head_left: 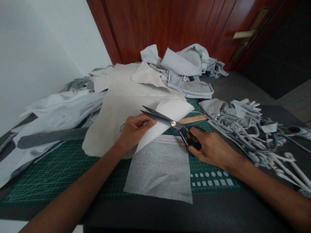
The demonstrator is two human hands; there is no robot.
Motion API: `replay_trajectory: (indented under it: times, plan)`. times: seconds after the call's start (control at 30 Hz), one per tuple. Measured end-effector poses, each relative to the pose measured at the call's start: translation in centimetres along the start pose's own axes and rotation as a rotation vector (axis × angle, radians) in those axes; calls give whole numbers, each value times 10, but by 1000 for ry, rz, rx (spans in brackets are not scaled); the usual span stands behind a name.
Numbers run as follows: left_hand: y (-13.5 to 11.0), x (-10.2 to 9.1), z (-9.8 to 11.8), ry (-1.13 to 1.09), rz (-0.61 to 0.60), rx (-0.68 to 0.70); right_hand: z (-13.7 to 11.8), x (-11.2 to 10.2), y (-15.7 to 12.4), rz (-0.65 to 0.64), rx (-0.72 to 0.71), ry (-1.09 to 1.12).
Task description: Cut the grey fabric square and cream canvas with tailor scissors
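My right hand (206, 145) grips the black handles of a pair of scissors (165, 119), fingers through the loops. The blades are slightly parted and point left, over the cream fabric (126, 87). Pinched between the thumb and fingers of my left hand (136, 129) is a folded-over edge of that fabric, close beside the blade tips. Its turned flap (167, 111) runs under the scissors. A grey piece of fabric (160, 171) with pink stripes along its top lies flat beneath, nearer to me. Some of the left fingers are hidden by the fabric.
A green cutting mat (63, 168) covers much of the dark table (136, 213). A wooden ruler (194, 119) lies partly under the fabric. Grey cloth (189, 61) is heaped at the back, white cloth (65, 106) at the left, and narrow scraps (252, 129) at the right. A red-brown door (157, 26) stands behind.
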State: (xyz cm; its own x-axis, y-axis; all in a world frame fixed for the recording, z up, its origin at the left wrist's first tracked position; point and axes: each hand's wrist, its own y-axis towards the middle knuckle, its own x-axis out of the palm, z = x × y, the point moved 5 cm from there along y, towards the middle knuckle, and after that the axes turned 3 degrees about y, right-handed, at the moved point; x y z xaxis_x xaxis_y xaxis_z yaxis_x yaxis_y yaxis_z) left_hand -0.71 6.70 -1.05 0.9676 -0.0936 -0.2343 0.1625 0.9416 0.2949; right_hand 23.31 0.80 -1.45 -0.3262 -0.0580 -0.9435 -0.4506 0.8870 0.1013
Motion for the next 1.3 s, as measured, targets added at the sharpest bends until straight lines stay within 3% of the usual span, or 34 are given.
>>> replay_trajectory:
  times: [0.27, 0.5, 0.73, 1.3]
  plan:
    - [-2, 2, -2, -71, -1, -34, -2, -5, 1, 80, 10, -63]
    - [0, 2, -9, -136, -8, -99, 2, 0, 2, 73, 9, -35]
    - [-1, 0, -11, -144, 44, -123, 2, 0, -1, 149, -29, -123]
    - [-1, -1, -11, -133, 23, -99, -5, -9, -3, 135, -71, -269]
